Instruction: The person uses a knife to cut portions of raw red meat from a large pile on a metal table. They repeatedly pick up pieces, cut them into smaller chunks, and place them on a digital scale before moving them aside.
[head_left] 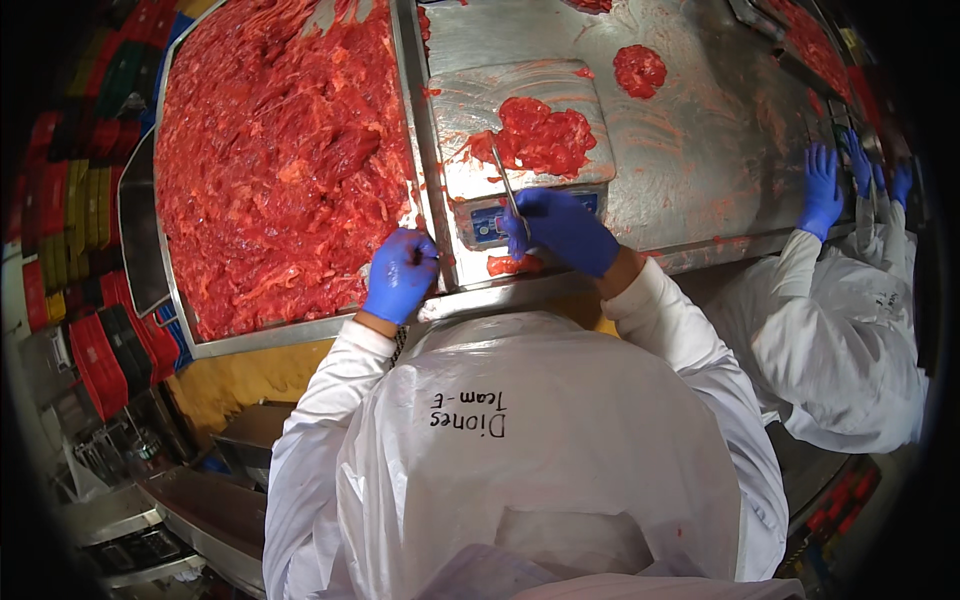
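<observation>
Head view: the blue-gloved right grip [568,230] is closed around a slim metal tool [505,180], whose far end is at the left side of a flattened pile of raw red meat [545,138]. That pile lies on the steel platform of a digital scale [465,95]. A small strip of meat [513,264] lies just in front of the scale, near the right grip. The blue-gloved left grip [398,275] has its fingers curled at the near right corner of a large metal tray [420,130]; whether it holds anything, I cannot tell. Chunky raw meat [290,170] fills the tray. Farther out on the steel desk [690,180], a round meat portion [640,70] sits right of the scale. At far right is a co-worker's blue-gloved hand [822,190].
</observation>
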